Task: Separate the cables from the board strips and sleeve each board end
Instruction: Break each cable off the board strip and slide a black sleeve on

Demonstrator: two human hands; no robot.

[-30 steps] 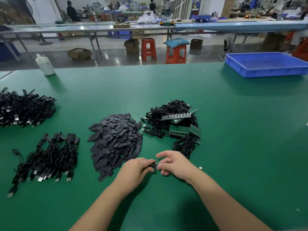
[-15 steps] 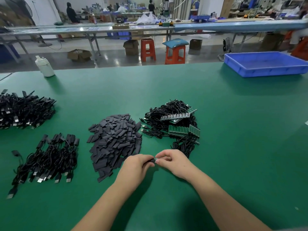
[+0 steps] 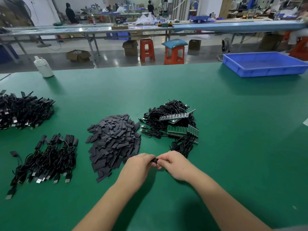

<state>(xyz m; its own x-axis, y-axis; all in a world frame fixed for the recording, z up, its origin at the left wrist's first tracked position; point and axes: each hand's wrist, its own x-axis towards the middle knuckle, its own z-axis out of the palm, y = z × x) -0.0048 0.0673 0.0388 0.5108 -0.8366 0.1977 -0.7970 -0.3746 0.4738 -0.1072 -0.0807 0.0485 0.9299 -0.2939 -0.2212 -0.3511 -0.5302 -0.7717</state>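
We work at a wide green table [image 3: 216, 114] that fills most of the view. On it, ahead of our hands, lies a heap of flat black sleeves [image 3: 115, 140], and just right of that a tangle of black cables still joined to green board strips [image 3: 176, 125], with one cable trailing down toward our right hand. To the left sit two more piles: a far bundle of cables [image 3: 25, 110] and a nearer bundle of finished cables [image 3: 48, 157] with their plugs toward us. At the far right corner a blue tray [image 3: 266, 64] stands; it looks bare inside, though its near wall hides some of the floor. A white bottle [image 3: 43, 66] stands at the far left edge. Our left hand [image 3: 141, 165] and right hand [image 3: 173, 164] meet fingertip to fingertip, both curled and pinching a small black sleeved piece [image 3: 155, 160] between them; it is too covered to tell more.
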